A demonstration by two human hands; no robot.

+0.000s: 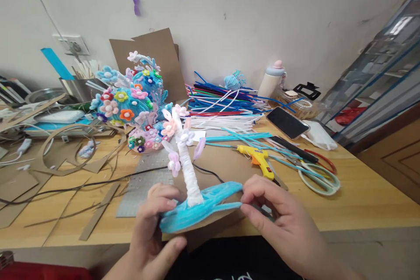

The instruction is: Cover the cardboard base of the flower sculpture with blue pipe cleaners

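My left hand (157,218) grips the left side of a cardboard base (205,223) covered on top with blue pipe cleaners. From the base rises a leaning white-wrapped stem (187,166) bearing pink and lilac fuzzy flowers (173,162). At the base's right edge, the fingertips of my right hand (275,210) pinch the end of a light blue pipe cleaner (229,206). That strand runs along the near edge, where bare brown cardboard shows. A yellow glue gun (257,159) lies just beyond my right hand.
A flower-covered blue piece (131,105) stands back left. Piled pipe cleaners (226,100) lie along the wall. Scissors (320,179), a phone (288,122) and a bottle (271,79) are on the right. Cardboard scraps (100,212) and a black cord (98,180) spread across the left.
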